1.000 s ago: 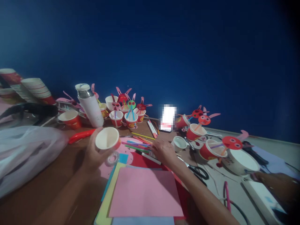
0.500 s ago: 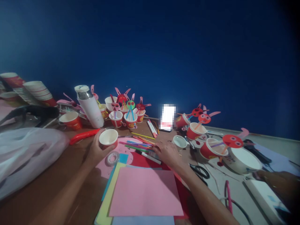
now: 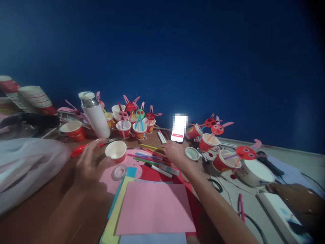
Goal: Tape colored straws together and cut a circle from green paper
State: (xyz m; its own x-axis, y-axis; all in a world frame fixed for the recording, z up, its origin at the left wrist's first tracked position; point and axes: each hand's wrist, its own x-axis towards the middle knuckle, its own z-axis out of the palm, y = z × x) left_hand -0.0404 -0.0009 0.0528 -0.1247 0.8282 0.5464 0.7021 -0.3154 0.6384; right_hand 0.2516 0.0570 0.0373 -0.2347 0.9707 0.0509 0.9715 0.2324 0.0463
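A red paper cup (image 3: 116, 151) with a white inside stands on the pink sheet. Just left of it, my left hand (image 3: 90, 162) has its fingers apart and holds nothing, near the red-handled scissors (image 3: 80, 149). My right hand (image 3: 174, 150) reaches to the white markers (image 3: 161, 137) below the lit phone (image 3: 177, 130); its fingertips overlap their near ends, and the grip is too small to make out. Colored pencils (image 3: 147, 158) and a capped marker (image 3: 158, 170) lie beside it. Closer to me is a stack of colored paper (image 3: 156, 206).
Cups with paper rabbit faces (image 3: 139, 128) line the back. A white flask (image 3: 96, 118), stacked cups (image 3: 35, 98) and a plastic bag (image 3: 30, 169) are at left. A tape roll (image 3: 119, 172) lies centrally. At right are a white bowl (image 3: 257, 173) and another person's hand (image 3: 286, 193).
My left hand has let go of the paper cup and moved left, fingers opening. My right hand has moved from the pencils up to the white markers.
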